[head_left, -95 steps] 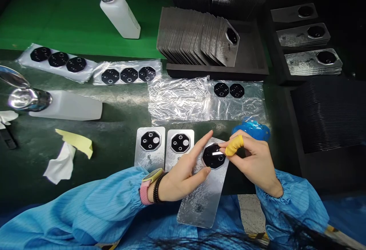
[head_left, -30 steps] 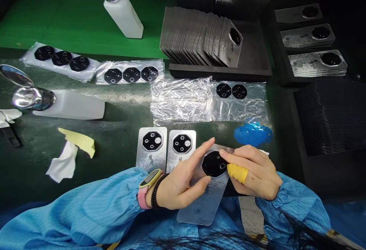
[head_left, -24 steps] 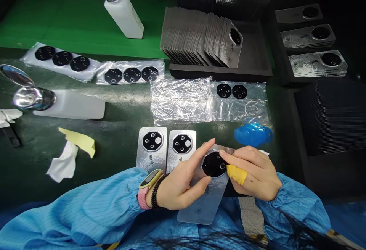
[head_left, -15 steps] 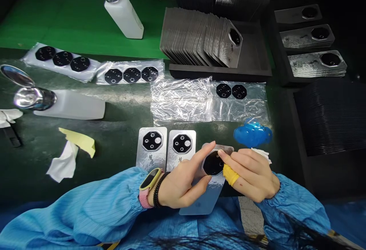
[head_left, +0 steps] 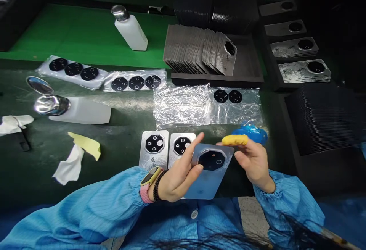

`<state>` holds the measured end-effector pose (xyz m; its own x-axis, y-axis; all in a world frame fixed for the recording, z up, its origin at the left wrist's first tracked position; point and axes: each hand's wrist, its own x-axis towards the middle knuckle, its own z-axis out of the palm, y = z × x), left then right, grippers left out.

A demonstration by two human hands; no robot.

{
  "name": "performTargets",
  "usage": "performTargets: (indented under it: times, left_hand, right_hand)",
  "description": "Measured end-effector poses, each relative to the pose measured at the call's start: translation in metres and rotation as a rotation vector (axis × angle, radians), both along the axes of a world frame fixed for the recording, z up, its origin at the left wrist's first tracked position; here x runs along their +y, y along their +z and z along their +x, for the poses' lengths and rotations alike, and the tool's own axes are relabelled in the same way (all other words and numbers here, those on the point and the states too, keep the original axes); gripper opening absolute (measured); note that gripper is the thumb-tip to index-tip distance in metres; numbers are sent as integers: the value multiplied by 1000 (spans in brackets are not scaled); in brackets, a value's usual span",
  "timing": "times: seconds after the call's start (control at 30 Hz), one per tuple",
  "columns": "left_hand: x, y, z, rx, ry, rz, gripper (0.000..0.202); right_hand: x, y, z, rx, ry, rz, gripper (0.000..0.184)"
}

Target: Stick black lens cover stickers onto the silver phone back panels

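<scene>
My left hand grips a silver phone-back plate by its left edge and holds it tilted above the table. A black octagonal lens piece sits in the plate's upper part. My right hand wears a yellow finger cot on the index finger. That finger and the thumb close around the plate's upper right corner. Two more plates with black lens pieces, one beside the other, lie flat just left of my hands.
A blue lump lies behind my right hand. Clear film holds two black octagons, and further strips lie to the left. A dark tray holds several leaning plates. Two white bottles, paper scraps and stacked plates surround them.
The plate has been lifted and tilted up toward me. My right fingers left the lens piece and moved to the plate's upper right corner. The view shifted slightly.
</scene>
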<state>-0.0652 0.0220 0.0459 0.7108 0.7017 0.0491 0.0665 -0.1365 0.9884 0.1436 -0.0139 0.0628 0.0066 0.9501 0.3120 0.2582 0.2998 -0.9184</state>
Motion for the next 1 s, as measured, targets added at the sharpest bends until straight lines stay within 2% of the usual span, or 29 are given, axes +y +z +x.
performTargets:
  times: [0.1,0.23,0.43,0.57,0.8,0.9,1.0]
  left_hand:
    - [3,5,0,18,-60,36,40]
    - [5,9,2,2,-28,-71,29]
    - [8,14,13,-121,3,-403,32]
    - [11,16,17,-177,-15,-490,34]
    - [11,14,15,-109,34,-388,36]
    - [9,12,10,-59,18,-247,32]
    - [6,12,8,-24,-17,-52,28]
  right_hand:
    - [1,4,-3,-94,78,8,22]
    - [-1,5,-6,-177,96,62,16]
    - [-5,6,-5,-153,124,69,17]
    - [-5,6,-5,-140,136,82,20]
    - [-2,9,-8,-215,109,83,21]
    - [0,9,-9,-209,111,48,20]
    - [0,6,-9,-142,134,22,31]
